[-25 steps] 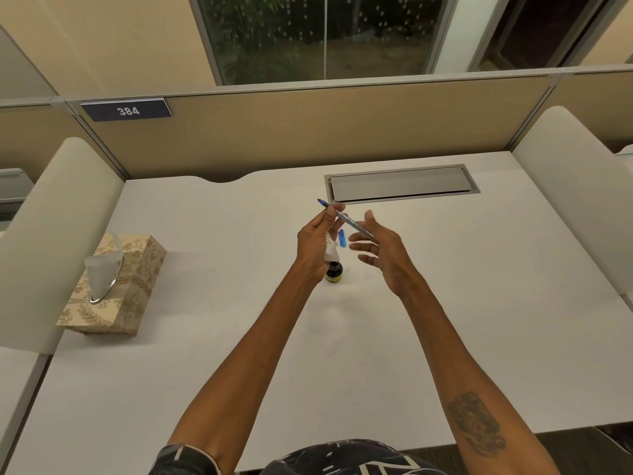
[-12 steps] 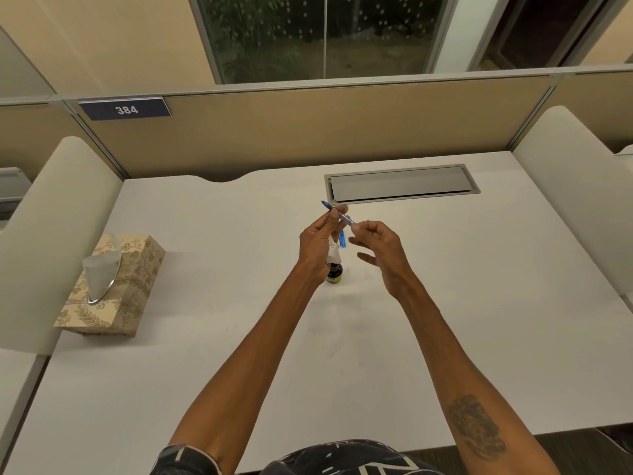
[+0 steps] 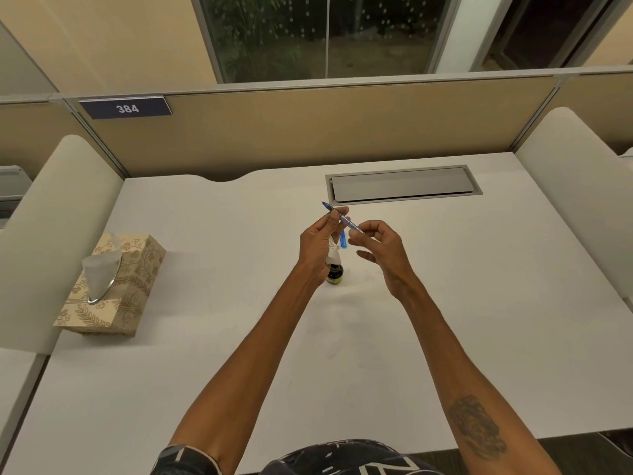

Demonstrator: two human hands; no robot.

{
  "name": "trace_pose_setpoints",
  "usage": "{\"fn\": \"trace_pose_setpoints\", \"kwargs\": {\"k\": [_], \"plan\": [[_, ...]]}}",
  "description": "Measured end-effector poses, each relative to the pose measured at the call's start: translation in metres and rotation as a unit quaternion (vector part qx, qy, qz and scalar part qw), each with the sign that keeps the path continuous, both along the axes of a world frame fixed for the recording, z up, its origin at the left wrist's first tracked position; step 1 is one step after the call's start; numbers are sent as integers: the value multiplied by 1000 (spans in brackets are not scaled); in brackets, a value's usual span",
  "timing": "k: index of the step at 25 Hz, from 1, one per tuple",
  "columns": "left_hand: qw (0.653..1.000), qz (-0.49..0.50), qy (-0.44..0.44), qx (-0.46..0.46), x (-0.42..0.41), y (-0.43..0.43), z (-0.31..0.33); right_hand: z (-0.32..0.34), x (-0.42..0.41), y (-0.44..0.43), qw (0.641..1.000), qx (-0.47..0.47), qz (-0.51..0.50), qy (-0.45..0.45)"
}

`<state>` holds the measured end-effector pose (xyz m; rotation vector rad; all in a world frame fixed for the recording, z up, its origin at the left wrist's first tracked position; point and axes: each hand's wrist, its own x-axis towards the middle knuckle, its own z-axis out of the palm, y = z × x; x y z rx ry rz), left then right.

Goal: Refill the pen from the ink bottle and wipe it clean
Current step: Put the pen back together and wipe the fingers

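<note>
My left hand (image 3: 317,240) is pinching the pen (image 3: 339,217) near its far end between thumb and fingertips, while also tucking a wad of white tissue (image 3: 334,252) under its lower fingers. My right hand (image 3: 378,246) is closing thumb and forefinger on the pen's near end, its other fingers curling loose. The pen is lying slantwise in the air between both hands, above the desk (image 3: 239,337), its blue tip pointing away and to the left. A small blue piece (image 3: 343,240), probably the cap or barrel, though I cannot tell which, is showing just below the pen between my 2 hands. The ink bottle (image 3: 334,274) is standing upright on the desk just under my left wrist. I judge I am either working at the pen's body or moving into wiping it, since the tissue is already in hand. The next move is calling for a steady grip and a level pen, so no ink drips. The tissue box (image 3: 130,282) is sitting well off to the left
</note>
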<state>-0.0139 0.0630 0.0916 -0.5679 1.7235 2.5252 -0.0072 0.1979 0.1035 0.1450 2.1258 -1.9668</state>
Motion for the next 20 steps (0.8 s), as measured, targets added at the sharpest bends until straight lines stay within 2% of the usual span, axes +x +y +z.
{"fn": "trace_pose_setpoints", "kwargs": {"k": [3,8,15,20], "plan": [[1000,-9,0,-4,-2,0,-2,0,0,-1,1000,4,-10,21],[999,-36,19,-9,0,6,3,3,-5,-5,999,28,-13,-34],[1000,-21,3,-19,-2,2,-2,-6,-7,0,994,58,-20,94],[998,-43,24,-29,-5,2,-3,-9,-7,-8,995,59,-30,70]]}}
